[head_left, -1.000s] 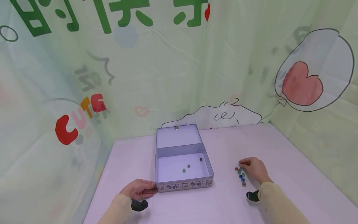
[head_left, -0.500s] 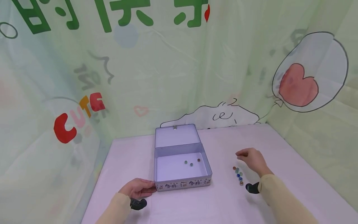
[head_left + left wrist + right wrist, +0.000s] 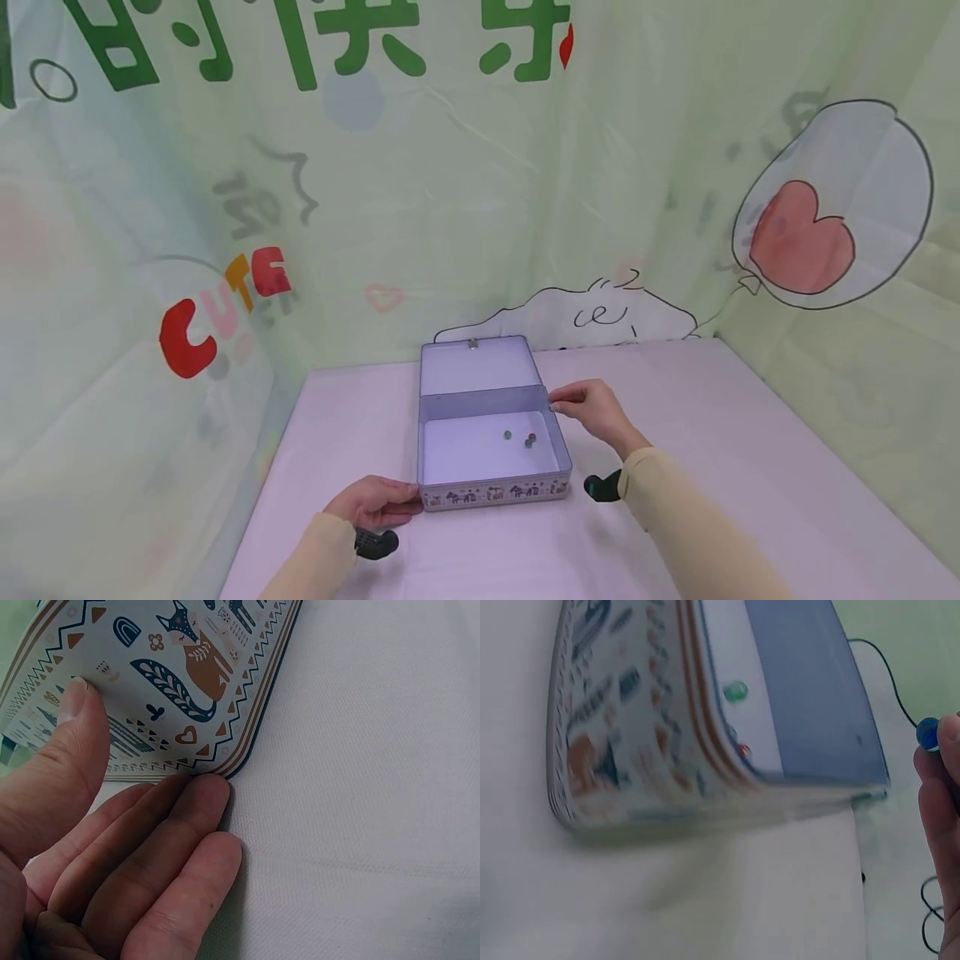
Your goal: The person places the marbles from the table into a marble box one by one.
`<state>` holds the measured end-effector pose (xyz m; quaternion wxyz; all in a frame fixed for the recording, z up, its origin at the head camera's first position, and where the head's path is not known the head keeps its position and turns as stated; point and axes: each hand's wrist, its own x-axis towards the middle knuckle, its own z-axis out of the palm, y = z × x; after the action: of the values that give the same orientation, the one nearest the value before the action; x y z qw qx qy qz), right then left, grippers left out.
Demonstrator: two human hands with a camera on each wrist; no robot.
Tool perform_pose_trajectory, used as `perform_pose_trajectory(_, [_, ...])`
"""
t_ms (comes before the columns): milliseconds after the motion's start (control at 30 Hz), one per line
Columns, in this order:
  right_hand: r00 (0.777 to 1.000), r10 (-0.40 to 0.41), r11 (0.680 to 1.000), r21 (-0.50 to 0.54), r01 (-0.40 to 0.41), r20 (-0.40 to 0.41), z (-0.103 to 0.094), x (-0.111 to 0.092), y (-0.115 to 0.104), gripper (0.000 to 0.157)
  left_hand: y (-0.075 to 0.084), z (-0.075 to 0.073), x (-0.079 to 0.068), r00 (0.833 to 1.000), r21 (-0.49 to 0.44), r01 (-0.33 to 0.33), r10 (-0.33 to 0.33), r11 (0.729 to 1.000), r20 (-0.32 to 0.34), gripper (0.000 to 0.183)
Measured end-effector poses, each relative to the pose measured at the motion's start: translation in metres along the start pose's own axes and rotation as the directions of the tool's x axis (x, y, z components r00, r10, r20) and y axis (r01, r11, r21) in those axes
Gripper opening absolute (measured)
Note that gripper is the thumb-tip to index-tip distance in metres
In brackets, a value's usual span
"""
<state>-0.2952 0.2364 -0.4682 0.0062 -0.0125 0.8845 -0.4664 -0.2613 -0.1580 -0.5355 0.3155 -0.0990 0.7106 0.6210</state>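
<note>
A tin box [image 3: 495,493] printed with animals lies with its hinged lid [image 3: 480,367] swung back. Between thumb and fingertips my right hand [image 3: 600,412] pinches a blue glass marble [image 3: 928,733], just at the box's right rim near the back. Inside the box sit a green marble [image 3: 507,434], a reddish-brown marble [image 3: 532,437] and a bluish marble [image 3: 528,444]. My left hand [image 3: 375,500] holds the front left corner; in the left wrist view its thumb [image 3: 79,735] overlaps the printed side and its fingertips meet the bottom edge. My right forearm covers where the loose marbles lay.
A pale cloth covers the table [image 3: 360,425]. Behind it and at both sides hang printed curtains [image 3: 450,208]. Each wrist carries a black device, such as the right wrist's device [image 3: 602,487]. A dark cord [image 3: 885,667] shows past the box in the right wrist view.
My right hand has left the row of marbles and travelled left to the box's right rim. The marbles inside have rolled closer together toward the right. My left hand keeps its place.
</note>
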Motion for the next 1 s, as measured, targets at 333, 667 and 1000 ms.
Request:
perform_pose_trajectory(333, [1.000,-0.019,1.000,0.004,0.019,0.006,0.032,0.006,-0.005,0.016,-0.001,0.000,0.004,1.000,-0.002,0.004,-0.004,1.000,0.012,0.030])
perform_pose_trajectory(667, [1.000,-0.017,0.999,0.036,0.017,0.007,0.034,0.004,-0.014,0.017,-0.001,-0.001,0.002,1.000,-0.019,0.009,-0.009,1.000,0.009,0.030])
perform_pose_trajectory(1000, [1.000,-0.023,0.999,0.038,0.022,0.007,0.013,-0.007,0.003,0.021,-0.001,0.002,0.003,1.000,-0.017,0.013,-0.014,1.000,-0.023,0.028])
